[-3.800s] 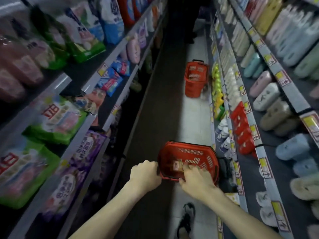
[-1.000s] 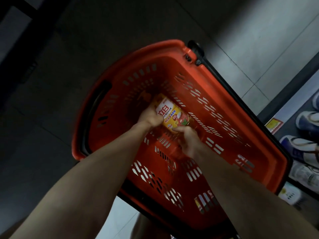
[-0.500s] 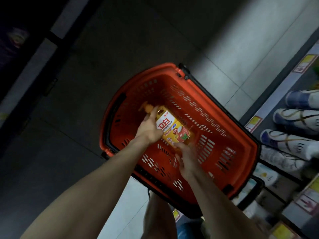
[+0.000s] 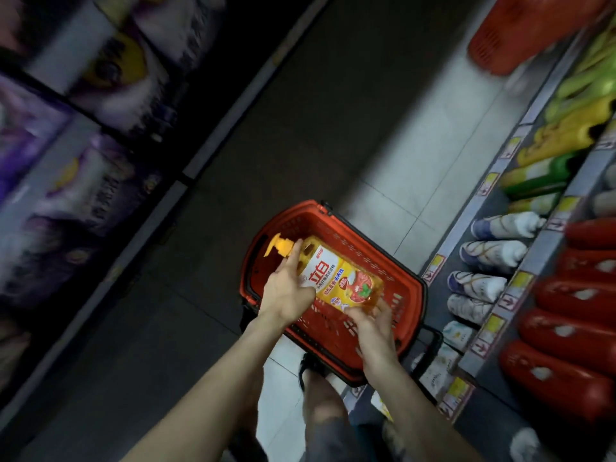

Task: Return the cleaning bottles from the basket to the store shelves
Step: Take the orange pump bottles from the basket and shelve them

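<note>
Both the left hand point(image 4: 288, 290), at the neck, and the right hand point(image 4: 373, 323), under the base, clasped fingers round the yellow plastic pump bottle point(image 4: 340, 281), likely heavy and slick.

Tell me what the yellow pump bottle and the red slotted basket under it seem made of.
Yellow pump bottle: probably clear plastic, glossy; amber liquid shows through beside its printed label, opaque yellow pump head. Red slotted basket: likely rigid moulded plastic, semi-matte; even colour and regular slots in its walls.
</note>
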`<state>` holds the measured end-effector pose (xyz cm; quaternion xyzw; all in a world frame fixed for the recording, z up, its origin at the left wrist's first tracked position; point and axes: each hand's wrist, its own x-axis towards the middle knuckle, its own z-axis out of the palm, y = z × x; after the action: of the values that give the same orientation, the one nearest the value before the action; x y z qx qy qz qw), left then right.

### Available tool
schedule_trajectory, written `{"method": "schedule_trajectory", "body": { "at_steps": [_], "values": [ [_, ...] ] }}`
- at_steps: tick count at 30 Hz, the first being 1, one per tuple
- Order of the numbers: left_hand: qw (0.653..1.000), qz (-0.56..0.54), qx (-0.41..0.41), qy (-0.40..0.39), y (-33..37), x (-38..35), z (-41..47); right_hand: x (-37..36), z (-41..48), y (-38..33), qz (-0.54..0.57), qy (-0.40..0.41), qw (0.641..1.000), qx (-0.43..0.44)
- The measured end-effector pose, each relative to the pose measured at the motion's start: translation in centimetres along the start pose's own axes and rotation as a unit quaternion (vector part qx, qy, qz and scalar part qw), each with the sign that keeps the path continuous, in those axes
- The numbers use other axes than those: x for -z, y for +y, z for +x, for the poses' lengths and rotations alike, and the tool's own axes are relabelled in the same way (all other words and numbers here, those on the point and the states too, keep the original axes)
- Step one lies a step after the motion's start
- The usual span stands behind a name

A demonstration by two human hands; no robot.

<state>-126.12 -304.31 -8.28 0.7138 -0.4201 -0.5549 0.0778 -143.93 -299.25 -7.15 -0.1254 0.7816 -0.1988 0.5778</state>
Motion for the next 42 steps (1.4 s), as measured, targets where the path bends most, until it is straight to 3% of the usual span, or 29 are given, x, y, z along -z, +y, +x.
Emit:
{"method": "schedule_trajectory", "body": {
  "at_steps": [12,21,28,34,37,42],
  "values": [
    [0.994,-0.028,-0.035,0.103,13.7,9.7,-16.7,6.2,-16.5,-11.6,-0.036,-0.074,0.986,0.145],
    [0.974,-0.065,-0.058,0.211,17.5,14.0,-26.0,7.9,-22.7,-17.2,-0.055,-0.121,0.956,0.261],
    [0.937,-0.117,-0.094,0.316,17.4,17.4,-32.3,7.2,-25.5,-21.9,-0.066,-0.271,0.917,0.284],
    [0.902,-0.129,-0.116,0.395,15.8,21.7,-38.3,2.9,-30.3,-24.5,-0.108,-0.404,0.863,0.283],
    [0.853,-0.211,-0.155,0.452,14.1,23.7,-40.3,-0.1,-33.2,-25.2,-0.105,-0.439,0.846,0.285],
    [0.682,-0.471,-0.212,0.517,10.9,26.0,-43.6,-5.4,-38.4,-25.5,-0.102,-0.498,0.811,0.291]
  ]
}}
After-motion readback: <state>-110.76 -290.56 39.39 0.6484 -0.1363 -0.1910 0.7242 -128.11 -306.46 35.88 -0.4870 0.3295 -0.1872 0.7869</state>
